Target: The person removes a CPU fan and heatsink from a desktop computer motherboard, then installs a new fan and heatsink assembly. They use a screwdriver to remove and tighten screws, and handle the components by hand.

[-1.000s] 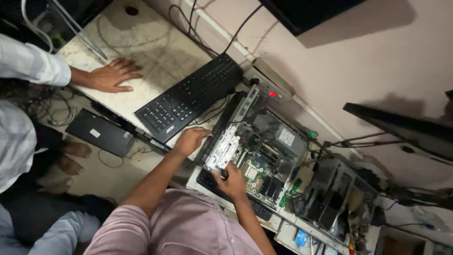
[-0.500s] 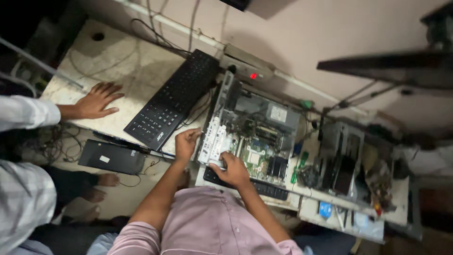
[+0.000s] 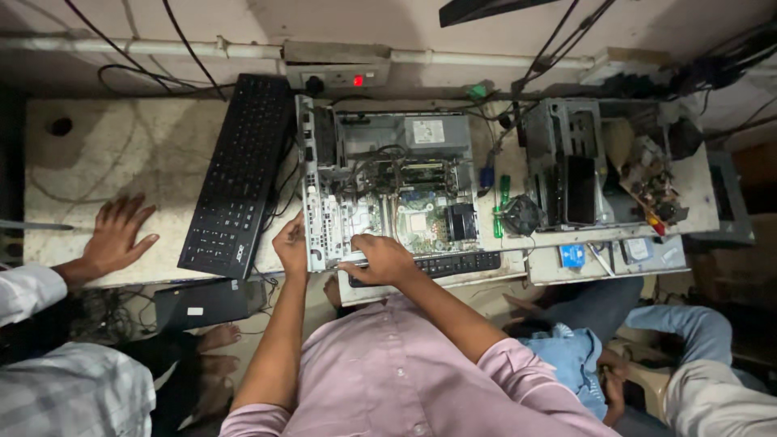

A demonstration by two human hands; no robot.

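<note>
An open desktop computer case [image 3: 421, 133] lies flat on the pale table [image 3: 121, 154], its motherboard [image 3: 417, 222] and cables exposed. My left hand [image 3: 290, 243] grips the case's left wall near the front corner. My right hand [image 3: 380, 257] sits on the case's front edge, fingers curled over the metal frame and pointing left. A black keyboard [image 3: 239, 174] lies at an angle just left of the case. A second black keyboard [image 3: 461, 264] pokes out from under the case's front edge.
Another person's hand [image 3: 113, 239] rests flat on the table at the left. A second opened chassis [image 3: 566, 170] with loose parts stands to the right. A wall socket box [image 3: 336, 77] with a red light is behind. A person in jeans [image 3: 647, 340] sits at the right.
The view has swung round so the table now lies level across the frame. Both my hands stay on the case's front left corner. The other person's hand remains flat on the table.
</note>
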